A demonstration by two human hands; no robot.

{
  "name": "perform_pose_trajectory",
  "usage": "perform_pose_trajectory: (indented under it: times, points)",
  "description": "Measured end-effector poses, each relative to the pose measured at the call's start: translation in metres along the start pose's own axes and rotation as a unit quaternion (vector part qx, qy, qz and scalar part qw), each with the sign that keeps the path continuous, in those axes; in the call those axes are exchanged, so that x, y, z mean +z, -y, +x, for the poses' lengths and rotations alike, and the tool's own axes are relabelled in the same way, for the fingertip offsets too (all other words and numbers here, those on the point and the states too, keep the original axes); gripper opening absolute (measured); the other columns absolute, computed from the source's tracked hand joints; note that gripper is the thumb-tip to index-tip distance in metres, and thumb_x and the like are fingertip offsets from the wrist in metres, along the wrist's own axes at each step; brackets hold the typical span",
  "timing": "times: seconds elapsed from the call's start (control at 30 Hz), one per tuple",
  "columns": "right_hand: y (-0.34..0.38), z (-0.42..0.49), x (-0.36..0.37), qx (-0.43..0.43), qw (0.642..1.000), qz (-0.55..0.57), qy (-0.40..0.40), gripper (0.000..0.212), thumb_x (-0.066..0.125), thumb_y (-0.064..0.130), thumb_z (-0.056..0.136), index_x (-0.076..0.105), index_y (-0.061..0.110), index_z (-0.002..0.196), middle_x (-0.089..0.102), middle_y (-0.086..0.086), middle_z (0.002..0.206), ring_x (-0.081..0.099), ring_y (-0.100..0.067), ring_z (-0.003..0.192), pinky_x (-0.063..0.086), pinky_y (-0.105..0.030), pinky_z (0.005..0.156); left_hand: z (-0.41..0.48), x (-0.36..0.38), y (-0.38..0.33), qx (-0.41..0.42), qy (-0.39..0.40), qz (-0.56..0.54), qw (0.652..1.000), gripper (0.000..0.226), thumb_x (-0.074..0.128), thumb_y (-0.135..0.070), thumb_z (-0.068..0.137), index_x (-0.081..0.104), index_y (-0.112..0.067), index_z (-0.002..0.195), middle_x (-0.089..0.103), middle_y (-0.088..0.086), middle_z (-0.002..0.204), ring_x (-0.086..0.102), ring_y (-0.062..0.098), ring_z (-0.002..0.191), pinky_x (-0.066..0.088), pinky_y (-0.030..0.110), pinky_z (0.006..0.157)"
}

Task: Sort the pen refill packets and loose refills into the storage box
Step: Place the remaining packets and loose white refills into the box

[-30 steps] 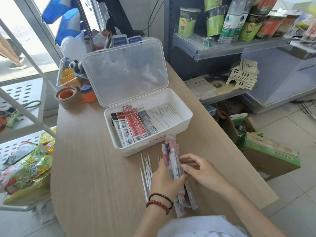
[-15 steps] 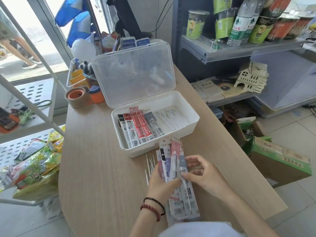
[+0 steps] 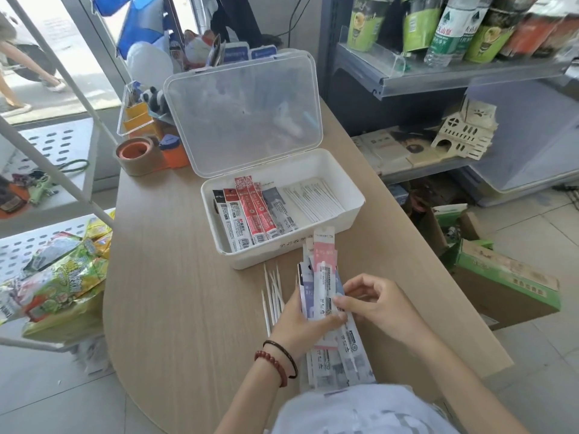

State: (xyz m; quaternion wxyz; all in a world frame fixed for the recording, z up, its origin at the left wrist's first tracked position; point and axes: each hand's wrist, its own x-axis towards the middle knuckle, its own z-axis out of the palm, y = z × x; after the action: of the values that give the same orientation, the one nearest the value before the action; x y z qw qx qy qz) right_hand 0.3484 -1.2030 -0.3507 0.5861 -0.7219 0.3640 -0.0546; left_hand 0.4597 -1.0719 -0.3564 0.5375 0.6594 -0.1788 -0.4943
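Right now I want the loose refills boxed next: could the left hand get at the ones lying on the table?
Probably not yet: the left hand is full of refill packets, though the loose refills lie uncovered right beside it.

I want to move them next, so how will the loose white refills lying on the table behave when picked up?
The loose refills look thin and round, so a nudge would probably roll them. They seem light. Lying flat on the table, they may be fiddly to pinch.

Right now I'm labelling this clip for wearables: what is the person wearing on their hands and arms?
Both forearms are bare, no sleeves or gloves. The left hand has two bracelets at its wrist: a thin dark cord bracelet and a dark red round-bead bracelet. The right hand shows no rings or watch.
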Motion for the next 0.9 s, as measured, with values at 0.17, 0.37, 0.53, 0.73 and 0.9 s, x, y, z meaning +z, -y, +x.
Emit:
perform_pose_trajectory:
  times: [0.17, 0.37, 0.53, 0.73, 0.9]
  points:
    - [0.003, -0.003, -0.003, -0.008, 1.0, 0.012, -0.02, 0.019, 0.073, 0.036, 0.082, 0.069, 0.018, 0.086, 0.075, 0.001, 0.088, 0.07, -0.018, 0.086, 0.058, -0.037, 0.081, -0.002, 0.002, -0.005, 0.012, 0.007, -0.021, 1.0, 0.041, 0.078, -0.013, 0.073, 0.055, -0.026, 0.105, 0.073, 0.0, 0.092, 0.072, 0.015, 0.083, 0.059, 0.031, 0.066]
    - [0.011, -0.006, -0.002, -0.009, 0.998, 0.057, -0.036, 0.016, 0.054, 0.03, 0.097, 0.057, 0.015, 0.104, 0.075, 0.002, 0.091, 0.073, -0.014, 0.083, 0.059, -0.037, 0.079, -0.002, -0.002, -0.007, 0.032, -0.017, -0.03, 0.999, 0.043, 0.078, -0.012, 0.073, 0.055, -0.024, 0.107, 0.074, 0.0, 0.094, 0.072, 0.016, 0.086, 0.059, 0.032, 0.072]
    - [0.016, -0.007, 0.005, -0.03, 0.995, 0.087, -0.047, 0.02, 0.056, 0.027, 0.096, 0.056, 0.011, 0.107, 0.076, 0.0, 0.089, 0.074, -0.018, 0.078, 0.059, -0.031, 0.069, -0.002, -0.002, -0.01, 0.044, -0.045, -0.038, 0.997, 0.047, 0.08, -0.014, 0.07, 0.056, -0.02, 0.111, 0.074, 0.0, 0.096, 0.072, 0.016, 0.086, 0.059, 0.035, 0.072]
    - [0.029, -0.002, 0.012, -0.042, 0.992, 0.117, -0.016, 0.024, 0.057, 0.029, 0.094, 0.054, 0.009, 0.107, 0.077, -0.004, 0.09, 0.074, -0.024, 0.081, 0.059, -0.042, 0.078, -0.006, -0.01, -0.012, 0.043, -0.071, -0.059, 0.995, 0.043, 0.079, -0.012, 0.071, 0.058, -0.018, 0.109, 0.075, -0.001, 0.092, 0.072, 0.015, 0.085, 0.059, 0.032, 0.067]
    - [0.039, 0.008, 0.021, -0.052, 0.992, 0.111, 0.008, 0.03, 0.062, 0.038, 0.089, 0.062, 0.012, 0.104, 0.077, -0.004, 0.09, 0.074, -0.022, 0.083, 0.057, -0.046, 0.084, -0.007, -0.021, -0.018, 0.062, -0.116, -0.083, 0.988, 0.037, 0.077, -0.005, 0.073, 0.06, -0.016, 0.104, 0.075, -0.001, 0.088, 0.073, 0.015, 0.08, 0.057, 0.024, 0.061]
